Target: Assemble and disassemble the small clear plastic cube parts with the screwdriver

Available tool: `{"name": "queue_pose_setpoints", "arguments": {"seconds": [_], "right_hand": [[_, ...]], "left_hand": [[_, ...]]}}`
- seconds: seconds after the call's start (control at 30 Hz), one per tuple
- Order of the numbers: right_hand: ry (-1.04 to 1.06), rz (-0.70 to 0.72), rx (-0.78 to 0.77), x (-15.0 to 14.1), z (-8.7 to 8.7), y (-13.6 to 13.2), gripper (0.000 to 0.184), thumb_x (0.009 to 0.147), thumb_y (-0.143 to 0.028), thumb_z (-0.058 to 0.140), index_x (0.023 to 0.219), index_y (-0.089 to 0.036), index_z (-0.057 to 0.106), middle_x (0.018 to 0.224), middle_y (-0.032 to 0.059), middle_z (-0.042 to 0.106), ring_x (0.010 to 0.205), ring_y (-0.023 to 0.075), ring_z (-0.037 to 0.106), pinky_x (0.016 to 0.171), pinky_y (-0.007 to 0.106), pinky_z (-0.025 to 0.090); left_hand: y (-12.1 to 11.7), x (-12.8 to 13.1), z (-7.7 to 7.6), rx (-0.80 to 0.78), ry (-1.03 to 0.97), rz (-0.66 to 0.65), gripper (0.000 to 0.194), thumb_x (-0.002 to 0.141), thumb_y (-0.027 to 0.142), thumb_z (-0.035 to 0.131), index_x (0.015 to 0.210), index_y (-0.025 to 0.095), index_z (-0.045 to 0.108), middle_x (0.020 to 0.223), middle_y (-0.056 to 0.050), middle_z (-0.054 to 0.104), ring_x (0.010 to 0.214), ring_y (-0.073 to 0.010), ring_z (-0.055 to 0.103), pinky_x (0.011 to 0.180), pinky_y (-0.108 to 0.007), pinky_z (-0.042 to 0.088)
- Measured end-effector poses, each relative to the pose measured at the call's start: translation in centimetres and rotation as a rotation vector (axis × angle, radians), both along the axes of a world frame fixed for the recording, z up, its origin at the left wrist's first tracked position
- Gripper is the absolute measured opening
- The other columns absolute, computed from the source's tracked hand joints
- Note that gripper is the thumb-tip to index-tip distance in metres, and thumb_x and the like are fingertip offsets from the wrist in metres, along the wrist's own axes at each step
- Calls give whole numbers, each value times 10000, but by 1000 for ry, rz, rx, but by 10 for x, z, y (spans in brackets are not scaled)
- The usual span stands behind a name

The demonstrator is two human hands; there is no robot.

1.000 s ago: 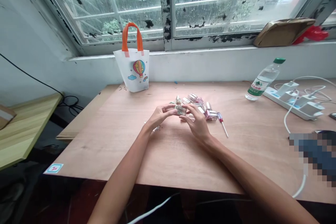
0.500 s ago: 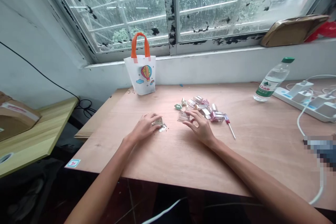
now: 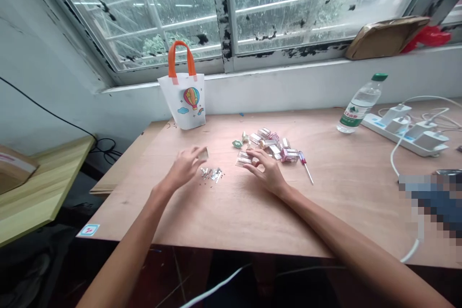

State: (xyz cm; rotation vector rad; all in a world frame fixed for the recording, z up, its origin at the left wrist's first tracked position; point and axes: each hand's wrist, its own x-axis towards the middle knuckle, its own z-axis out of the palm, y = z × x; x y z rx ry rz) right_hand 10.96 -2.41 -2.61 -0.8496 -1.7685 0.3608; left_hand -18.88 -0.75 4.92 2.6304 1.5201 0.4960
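My left hand (image 3: 185, 167) is raised just above the table, its fingers closed on a small pale, boxy piece (image 3: 203, 154). Beneath and to the right of its fingertips lie loose flat metal pieces (image 3: 215, 173) with several tiny dark bits like screws scattered round them. My right hand (image 3: 267, 169) pinches a small clear plastic box (image 3: 243, 158) at the tabletop, thumb and fingers on its right side. Behind that hand is a pile of similar clear and pinkish plastic boxes (image 3: 269, 143). A small green piece (image 3: 237, 144) lies left of the pile.
A screwdriver (image 3: 306, 167) with a red and blue handle lies right of the pile. At the back stand a white bag (image 3: 182, 101) with orange handles and a water bottle (image 3: 357, 108). A power strip (image 3: 404, 137) with white chargers and cables occupies the right side.
My left hand has lifted up and left with the pale piece, uncovering the loose metal pieces. My right hand keeps its hold on the clear box. The view has shifted slightly.
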Motion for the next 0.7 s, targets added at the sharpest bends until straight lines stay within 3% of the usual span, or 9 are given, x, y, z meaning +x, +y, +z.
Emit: {"name": "queue_pose_setpoints", "arguments": {"seconds": [0.17,0.3,0.43,0.53,0.7], "right_hand": [[-119,15,-40,1,2,-4,393,971,-379,602,1331,-224,579,1194,109,661,851,205,671,746,367,605],[-194,21,-20,-2,5,-10,415,935,-334,621,1330,-220,563,1193,120,630,907,228,661,715,350,589],[-227,95,-68,-3,3,-11,365,937,-307,599,1289,-212,580,1162,109,624,815,191,643,695,330,575],[-268,130,-99,-4,1,-9,326,961,-300,563,1275,-213,587,1140,94,627,725,157,614,684,326,562],[-271,107,-109,-3,3,-9,322,967,-308,568,1273,-207,585,1172,100,628,806,175,633,694,318,552]], "left_hand": [[12,-2,3,-115,105,-7,414,1014,416,397,1343,255,590,1217,-108,660,1121,-299,578,999,-440,406],[18,-2,7,-100,-23,15,489,1045,436,288,1451,261,498,1308,-93,641,1192,-278,531,1034,-424,400],[16,1,8,-196,-40,26,479,1036,451,316,1392,253,569,1219,-79,685,1132,-270,564,1028,-426,418],[14,4,8,-151,-170,81,485,1043,469,296,1361,242,584,1242,-79,669,1167,-264,560,1028,-414,433],[16,4,-3,-7,-272,62,498,979,443,506,1435,242,513,1259,-89,656,1182,-250,567,1049,-396,422]]}}
